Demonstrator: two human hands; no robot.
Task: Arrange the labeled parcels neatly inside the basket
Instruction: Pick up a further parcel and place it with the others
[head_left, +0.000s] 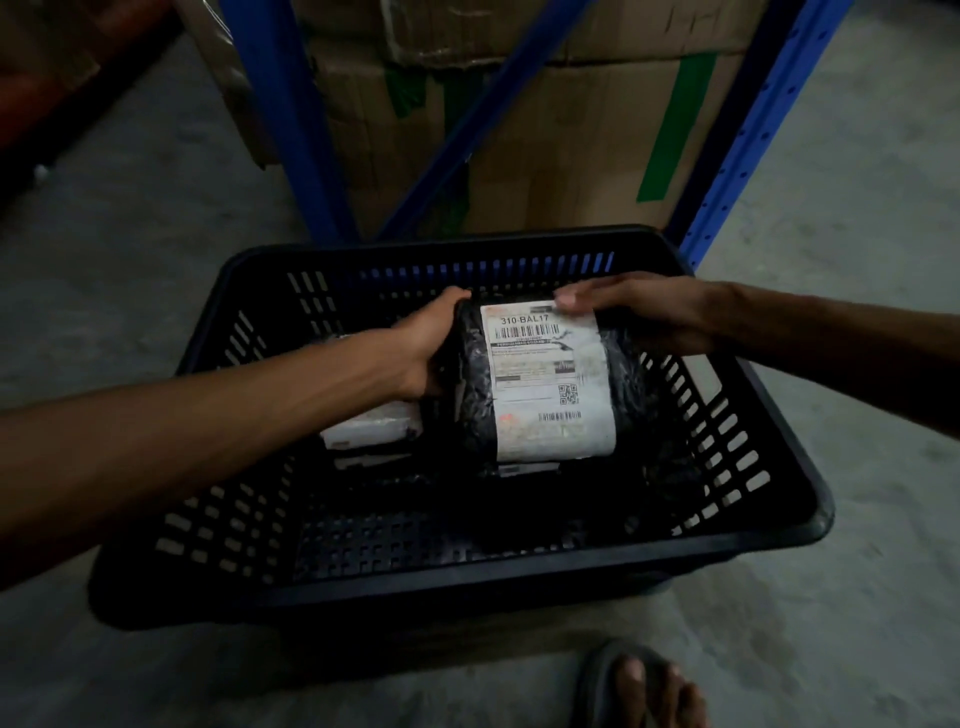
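Observation:
A black slatted plastic basket (769, 519) stands on the concrete floor in front of me. Inside it, a black-wrapped parcel (545, 384) with a white shipping label reading 310-BAL17 faces up. My left hand (431, 348) grips the parcel's left side. My right hand (639, 312) holds its far right corner, fingers lying over the label's top edge. Another labeled parcel (369, 428) lies lower in the basket at the left, partly hidden under my left forearm. A further label edge (524, 470) shows just below the held parcel.
Blue shelving uprights (291, 119) and stacked cardboard boxes (561, 140) with green tape stand right behind the basket. My sandaled foot (639, 686) rests on the floor at the basket's near side. Grey concrete floor lies to the left and right.

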